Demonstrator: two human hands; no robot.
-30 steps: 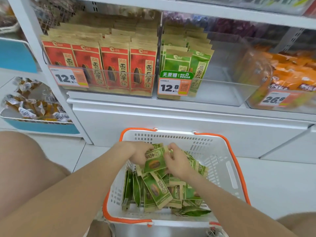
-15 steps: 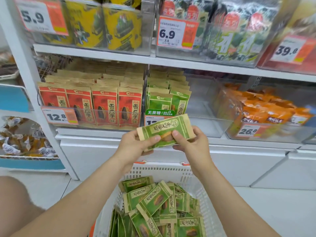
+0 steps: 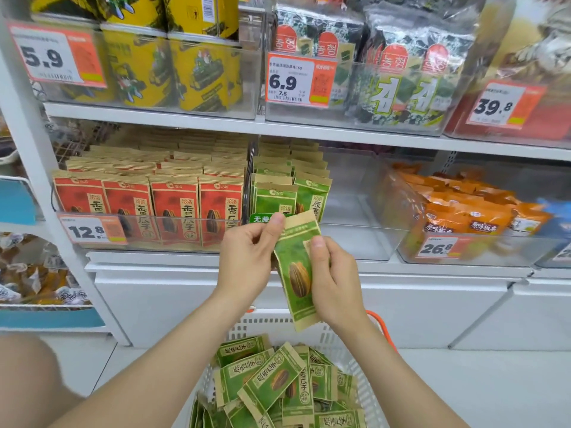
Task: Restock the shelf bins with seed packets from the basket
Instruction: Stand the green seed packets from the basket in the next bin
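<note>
Two hands share one green seed packet (image 3: 296,273). The left hand (image 3: 247,261) pinches its top left corner between thumb and curled fingers. The right hand (image 3: 333,282) clasps its right edge, thumb pressed flat on the front and the other fingers wrapped behind, mostly out of sight. The packet hangs nearly upright, its top leaning slightly right and the sunflower seed print facing out. It is in the air in front of the shelf edge, above the far rim of the white basket (image 3: 256,325). Near the person, inside that basket, lies a jumbled heap of loose green packets (image 3: 272,381), overlapping at all angles. An orange handle (image 3: 383,330) curves up on the basket's right. Just beyond the hands, on the middle shelf, a clear bin (image 3: 355,239) has matching shelved green packets (image 3: 275,196) standing in rows along its left side. To its left, a bin of red packets (image 3: 148,205) stands packed upright behind a 12.8 price tag (image 3: 89,231). To the right, orange bags (image 3: 463,211) lie behind a 26.8 tag (image 3: 437,247). On the upper shelf are yellow cans (image 3: 173,69) at left and seaweed packs (image 3: 401,75) at right.
</note>
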